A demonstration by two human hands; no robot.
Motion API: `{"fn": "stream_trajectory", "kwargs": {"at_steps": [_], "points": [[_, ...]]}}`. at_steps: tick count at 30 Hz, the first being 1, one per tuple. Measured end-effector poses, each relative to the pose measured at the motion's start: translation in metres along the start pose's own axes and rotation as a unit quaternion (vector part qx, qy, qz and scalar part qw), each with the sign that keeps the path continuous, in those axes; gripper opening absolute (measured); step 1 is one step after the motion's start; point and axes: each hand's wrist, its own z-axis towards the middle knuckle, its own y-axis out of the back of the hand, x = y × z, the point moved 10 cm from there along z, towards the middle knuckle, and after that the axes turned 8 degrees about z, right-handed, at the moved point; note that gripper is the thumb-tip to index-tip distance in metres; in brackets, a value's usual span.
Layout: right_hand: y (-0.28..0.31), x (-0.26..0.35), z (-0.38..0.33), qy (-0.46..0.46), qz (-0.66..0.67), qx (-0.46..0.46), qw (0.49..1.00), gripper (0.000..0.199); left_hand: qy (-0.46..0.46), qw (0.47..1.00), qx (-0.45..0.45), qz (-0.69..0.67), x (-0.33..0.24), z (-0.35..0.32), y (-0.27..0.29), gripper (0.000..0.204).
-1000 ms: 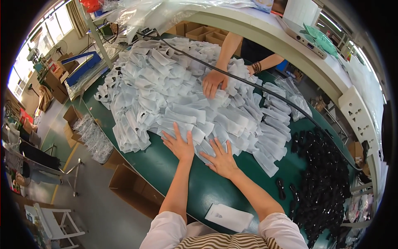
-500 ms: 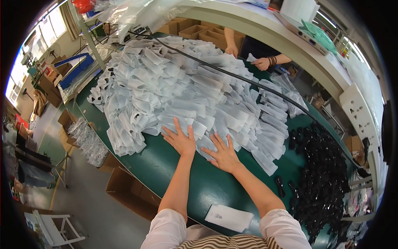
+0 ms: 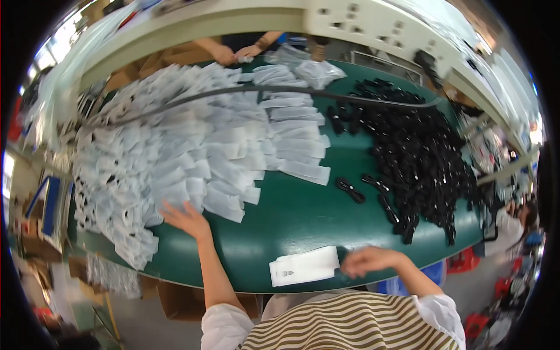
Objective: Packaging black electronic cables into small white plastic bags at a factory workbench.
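My left hand (image 3: 185, 220) lies with fingers spread at the near edge of a wide heap of frosted white plastic sleeves (image 3: 192, 137), holding nothing. At the right end of a small stack of flat white bags (image 3: 306, 266) is my right hand (image 3: 370, 261). Motion smears its bent fingers, so whether they touch the stack or grip anything is unclear. The bags lie flat near the table's front edge, with a small grey print on the top one. Some of the sleeves in the heap show black bits at their ends.
Bundled black cables (image 3: 408, 151) are heaped on the right of the green table (image 3: 280, 227). A black hose (image 3: 221, 92) crosses above the sleeves. Another person's hands (image 3: 224, 55) hold something small at the far edge. An open cardboard box (image 3: 181, 302) stands below the front edge.
The view has swung right. My right hand has left the sleeves and come back beside the white bags. My left hand is still on the heap.
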Motion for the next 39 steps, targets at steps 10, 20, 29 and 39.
{"fn": "stream_trajectory", "kwargs": {"at_steps": [10, 20, 29, 39], "points": [[-0.104, -0.523, -0.027, -0.081, -0.172, -0.231, 0.954, 0.035, -0.251, 0.879, 0.370, -0.167, -0.138, -0.193, 0.103, 0.098], [-0.020, -0.498, 0.087, 0.038, -0.038, -0.349, 0.936, 0.033, -0.492, 0.769, 0.405, 0.052, -0.193, -0.290, 0.098, 0.109], [0.035, -0.457, 0.124, 0.085, 0.121, -0.438, 0.887, 0.030, -0.484, 0.763, 0.423, 0.071, -0.178, -0.297, 0.090, 0.099], [-0.001, -0.473, 0.084, 0.052, 0.281, -0.501, 0.817, 0.028, -0.476, 0.763, 0.431, 0.075, -0.193, -0.292, 0.093, 0.095]]}}
